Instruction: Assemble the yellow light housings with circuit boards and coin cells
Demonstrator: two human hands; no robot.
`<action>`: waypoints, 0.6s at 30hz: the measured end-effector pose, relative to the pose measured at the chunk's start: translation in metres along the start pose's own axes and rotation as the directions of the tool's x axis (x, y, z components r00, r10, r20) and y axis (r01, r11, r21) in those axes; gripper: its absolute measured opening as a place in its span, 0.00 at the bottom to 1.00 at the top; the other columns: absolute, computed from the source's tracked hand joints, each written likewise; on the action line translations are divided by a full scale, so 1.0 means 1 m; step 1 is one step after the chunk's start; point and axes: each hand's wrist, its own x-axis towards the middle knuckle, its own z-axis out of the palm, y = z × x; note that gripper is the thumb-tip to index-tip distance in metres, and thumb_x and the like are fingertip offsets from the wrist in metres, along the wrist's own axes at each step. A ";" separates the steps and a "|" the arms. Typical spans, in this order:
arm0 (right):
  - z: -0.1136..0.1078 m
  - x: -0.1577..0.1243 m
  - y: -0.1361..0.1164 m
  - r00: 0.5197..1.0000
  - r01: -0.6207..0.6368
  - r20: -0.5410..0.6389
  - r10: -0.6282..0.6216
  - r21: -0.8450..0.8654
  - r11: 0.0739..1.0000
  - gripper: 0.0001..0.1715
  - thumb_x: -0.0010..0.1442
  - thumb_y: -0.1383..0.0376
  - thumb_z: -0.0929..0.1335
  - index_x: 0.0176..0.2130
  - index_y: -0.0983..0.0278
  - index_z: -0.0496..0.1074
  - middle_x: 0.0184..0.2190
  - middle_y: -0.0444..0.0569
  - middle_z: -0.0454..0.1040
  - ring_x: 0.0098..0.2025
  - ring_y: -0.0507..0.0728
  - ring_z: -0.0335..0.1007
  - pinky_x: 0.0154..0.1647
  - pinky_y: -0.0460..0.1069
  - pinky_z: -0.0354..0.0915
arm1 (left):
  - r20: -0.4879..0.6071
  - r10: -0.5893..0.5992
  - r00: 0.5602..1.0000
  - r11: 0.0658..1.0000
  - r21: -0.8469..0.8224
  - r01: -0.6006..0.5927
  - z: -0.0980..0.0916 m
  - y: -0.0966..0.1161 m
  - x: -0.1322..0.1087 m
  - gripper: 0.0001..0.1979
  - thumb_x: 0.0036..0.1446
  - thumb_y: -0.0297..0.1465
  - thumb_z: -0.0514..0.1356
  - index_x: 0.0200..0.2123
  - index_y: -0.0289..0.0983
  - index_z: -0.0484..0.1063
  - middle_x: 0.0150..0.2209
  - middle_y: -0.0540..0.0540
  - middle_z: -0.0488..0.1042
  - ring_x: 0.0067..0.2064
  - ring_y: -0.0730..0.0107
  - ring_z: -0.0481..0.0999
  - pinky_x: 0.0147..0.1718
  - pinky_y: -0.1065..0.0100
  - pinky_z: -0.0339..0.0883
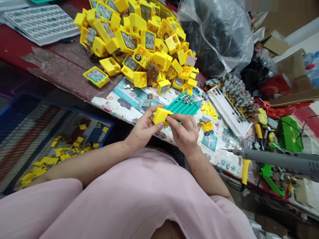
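Note:
A small yellow plastic casing [160, 116] with a patch of tiny holes is held up over the front of the table. My left hand [143, 129] grips it from the left, thumb below and fingers behind. At its right side my right hand [183, 132] pinches, thumb and fingertips together against the casing; what is between those fingertips is hidden. Just behind the hands lies a teal tray [178, 108] with small round metal pieces on it. To the right of my right hand sits another yellow casing [206, 126] with parts showing.
A large heap of yellow casings [159, 61] covers the back of the table. At right are a white rack [228, 114], wired circuit boards [239, 91], small yellow pieces [209, 110] and an electric screwdriver [274, 159]. A blue crate [104, 131] with yellow casings stands lower left.

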 end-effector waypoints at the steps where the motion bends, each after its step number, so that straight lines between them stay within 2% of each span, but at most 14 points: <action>1: 0.000 0.000 -0.002 1.000 -0.001 -0.009 0.001 0.003 1.000 0.15 0.63 0.72 0.68 0.47 0.55 0.75 0.40 0.48 0.81 0.41 0.54 0.76 0.43 0.50 0.72 | -0.005 -0.009 1.000 1.000 -0.012 0.009 0.000 0.000 0.000 0.32 0.50 0.34 0.70 0.58 0.41 0.66 0.42 0.50 0.75 0.42 0.72 0.73 0.43 0.72 0.66; 8: -0.004 0.004 -0.006 0.998 -0.040 0.042 0.037 0.061 0.997 0.11 0.65 0.70 0.67 0.44 0.56 0.75 0.39 0.47 0.82 0.40 0.53 0.78 0.41 0.50 0.73 | -0.008 -0.028 1.000 0.999 -0.033 0.027 0.004 0.001 0.000 0.31 0.50 0.33 0.70 0.57 0.41 0.65 0.39 0.52 0.75 0.40 0.73 0.73 0.42 0.72 0.66; 12: -0.007 0.005 -0.005 0.994 -0.057 -0.079 0.069 0.144 0.988 0.14 0.64 0.72 0.68 0.46 0.55 0.72 0.38 0.45 0.82 0.41 0.52 0.79 0.41 0.50 0.74 | -0.011 0.015 1.000 0.999 -0.036 -0.015 0.004 0.003 0.001 0.31 0.50 0.33 0.70 0.56 0.42 0.65 0.42 0.51 0.76 0.42 0.71 0.74 0.44 0.71 0.67; 15: -0.011 0.006 -0.006 0.992 -0.029 -0.116 0.045 0.131 0.991 0.15 0.62 0.73 0.69 0.46 0.55 0.71 0.39 0.45 0.82 0.41 0.53 0.80 0.41 0.50 0.74 | 0.013 0.099 0.995 0.995 -0.015 -0.099 0.004 0.004 0.001 0.29 0.52 0.32 0.70 0.55 0.42 0.65 0.42 0.50 0.76 0.40 0.73 0.74 0.43 0.73 0.69; 18: -0.017 0.006 -0.008 0.988 0.007 -0.153 0.008 0.094 0.996 0.15 0.62 0.72 0.70 0.46 0.55 0.72 0.40 0.45 0.83 0.41 0.53 0.80 0.40 0.50 0.75 | 0.038 0.242 0.970 0.969 0.051 -0.244 0.004 0.006 0.000 0.25 0.53 0.30 0.69 0.53 0.42 0.66 0.45 0.49 0.75 0.42 0.73 0.75 0.44 0.73 0.70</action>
